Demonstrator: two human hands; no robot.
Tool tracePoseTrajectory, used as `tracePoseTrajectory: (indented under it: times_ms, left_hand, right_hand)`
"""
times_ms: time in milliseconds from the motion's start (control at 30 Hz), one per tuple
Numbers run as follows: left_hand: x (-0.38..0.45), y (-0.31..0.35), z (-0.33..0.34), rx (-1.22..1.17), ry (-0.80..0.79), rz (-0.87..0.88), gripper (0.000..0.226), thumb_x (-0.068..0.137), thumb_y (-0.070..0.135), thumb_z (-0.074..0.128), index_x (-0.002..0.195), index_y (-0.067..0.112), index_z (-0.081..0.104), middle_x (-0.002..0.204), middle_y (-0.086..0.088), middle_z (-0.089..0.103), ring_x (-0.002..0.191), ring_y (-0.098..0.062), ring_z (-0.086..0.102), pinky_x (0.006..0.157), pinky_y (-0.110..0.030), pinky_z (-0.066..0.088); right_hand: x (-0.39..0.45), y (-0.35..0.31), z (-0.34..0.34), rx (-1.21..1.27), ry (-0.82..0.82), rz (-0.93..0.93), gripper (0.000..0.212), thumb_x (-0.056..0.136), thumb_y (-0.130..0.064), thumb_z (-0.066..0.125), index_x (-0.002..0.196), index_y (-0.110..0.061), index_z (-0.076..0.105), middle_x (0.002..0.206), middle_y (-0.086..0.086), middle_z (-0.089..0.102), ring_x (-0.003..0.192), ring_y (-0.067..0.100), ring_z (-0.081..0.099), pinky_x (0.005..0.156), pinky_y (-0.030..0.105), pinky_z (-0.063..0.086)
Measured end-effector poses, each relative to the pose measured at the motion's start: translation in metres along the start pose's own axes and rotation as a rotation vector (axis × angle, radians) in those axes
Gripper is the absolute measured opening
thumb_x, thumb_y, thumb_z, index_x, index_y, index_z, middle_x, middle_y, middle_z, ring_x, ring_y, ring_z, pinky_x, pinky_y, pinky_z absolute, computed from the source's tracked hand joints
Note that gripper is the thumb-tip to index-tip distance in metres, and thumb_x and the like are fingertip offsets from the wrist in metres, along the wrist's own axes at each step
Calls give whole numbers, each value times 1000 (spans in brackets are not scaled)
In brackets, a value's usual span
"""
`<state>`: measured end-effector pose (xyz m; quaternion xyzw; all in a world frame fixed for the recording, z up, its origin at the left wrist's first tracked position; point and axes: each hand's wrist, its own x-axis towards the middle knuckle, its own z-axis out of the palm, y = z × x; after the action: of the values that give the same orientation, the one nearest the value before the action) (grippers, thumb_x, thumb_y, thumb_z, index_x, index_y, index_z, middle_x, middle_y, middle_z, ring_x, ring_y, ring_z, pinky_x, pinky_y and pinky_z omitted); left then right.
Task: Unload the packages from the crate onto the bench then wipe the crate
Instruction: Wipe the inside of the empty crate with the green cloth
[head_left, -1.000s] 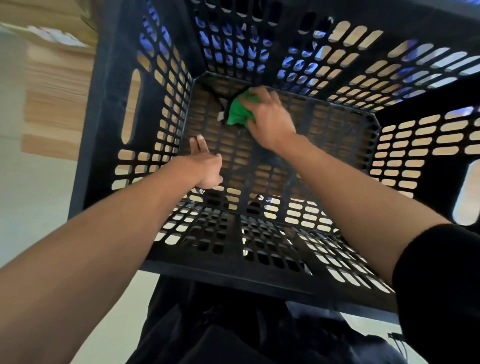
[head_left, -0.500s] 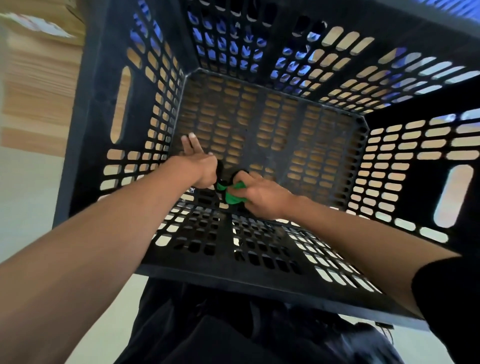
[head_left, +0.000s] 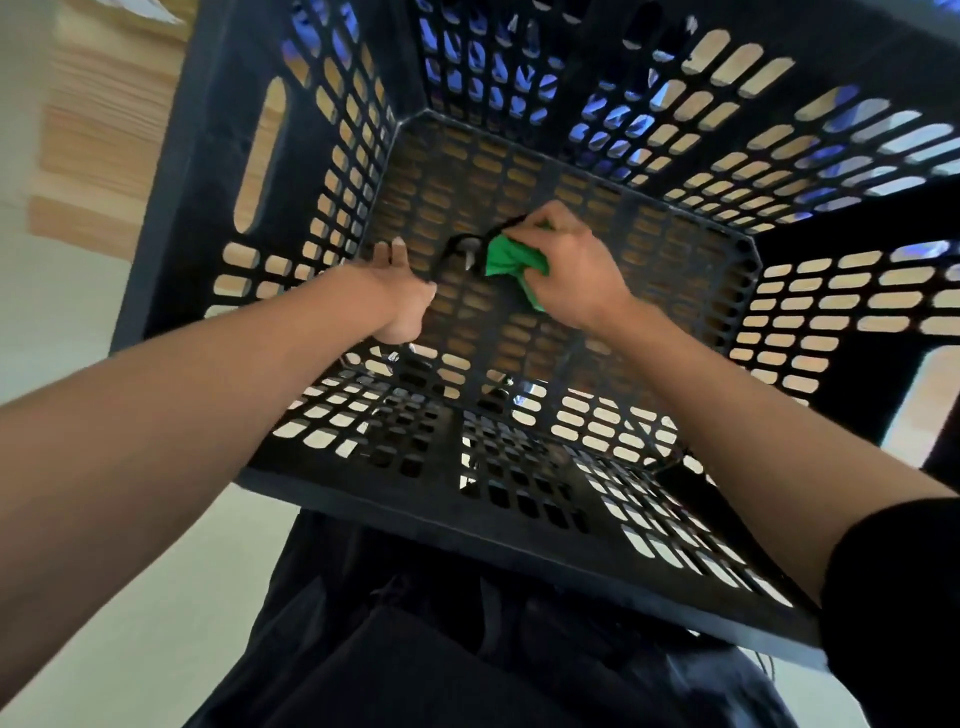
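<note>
floor: we see pale floor (head_left: 62, 332) around
crate (head_left: 363, 499): black, slotted, holds only our hands
right hand (head_left: 569, 270): grips green cloth (head_left: 511, 262) on crate bottom
left hand (head_left: 397, 296): fingers straight, against left wall

You seem to stand in a storeroom or workshop: a black slotted plastic crate (head_left: 332, 260) fills the frame, pale wooden boards (head_left: 109, 130) upper left, plain light floor (head_left: 62, 322) left.
</note>
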<state>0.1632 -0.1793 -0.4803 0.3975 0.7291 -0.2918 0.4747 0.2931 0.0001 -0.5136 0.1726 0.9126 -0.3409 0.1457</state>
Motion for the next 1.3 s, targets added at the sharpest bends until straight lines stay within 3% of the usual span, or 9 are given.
tracePoseTrajectory:
  times_ms: [100,200,400,533,600,767,833,1033,1300]
  left_hand:
    - [-6,-9,-1,97,9,-5,57,106,28,38,161,21,22,167,-18,-15,154,-45,-5,122,-58,21]
    - [-8,-14,0,158,-30,-3,63,106,33,38,163,28,10,166,-14,-24,154,-40,-12,124,-55,16]
    - [-5,-16,4,182,-68,-4,64,107,31,33,162,32,1,162,-13,-34,153,-38,-21,125,-54,12]
    - [-9,-18,2,163,-76,6,69,106,46,37,163,30,1,161,-13,-34,152,-38,-22,125,-55,13]
    - [-10,-16,0,160,-69,9,74,104,54,39,163,30,3,162,-13,-33,152,-37,-22,125,-54,13]
    - [-7,-17,1,141,-90,18,77,102,59,40,163,28,4,163,-13,-32,152,-37,-22,125,-53,11]
    - [-6,-18,2,143,-88,21,78,102,60,39,163,27,3,162,-14,-33,152,-38,-22,124,-55,15]
    - [0,-21,6,147,-76,25,75,103,59,36,162,28,2,160,-15,-35,151,-39,-24,122,-56,21]
    - [2,-21,7,175,-53,38,69,106,51,37,163,26,7,162,-18,-30,152,-39,-23,123,-54,19]
  right_hand:
    - [-7,4,14,-174,-98,4,53,92,-13,57,144,-21,53,139,8,44,128,33,43,103,46,46]
    - [-24,-6,30,-242,-185,-44,55,93,-15,55,147,-20,48,140,8,41,129,32,39,103,50,47]
    - [-72,-29,68,-176,-492,-296,51,89,-7,56,139,-19,58,135,5,49,121,28,45,101,36,40]
    - [-63,-26,62,-115,-605,-281,49,90,-6,57,137,-21,61,136,-1,52,126,23,45,104,34,40]
    - [-54,-24,51,-47,-543,-241,49,84,-7,58,130,-22,66,129,-3,57,121,21,51,102,32,42]
    - [-19,-15,21,146,111,-82,46,85,-11,64,130,-9,63,126,9,56,117,28,57,102,43,47]
    - [7,-16,13,141,241,13,48,88,-11,65,136,-7,58,133,14,51,122,32,54,105,43,45]
    - [91,-46,9,55,306,55,52,97,-12,58,148,-14,47,141,16,43,126,35,50,107,41,43]
    - [86,-65,37,-164,70,-7,59,94,1,50,142,-32,54,145,9,38,130,37,36,99,46,50]
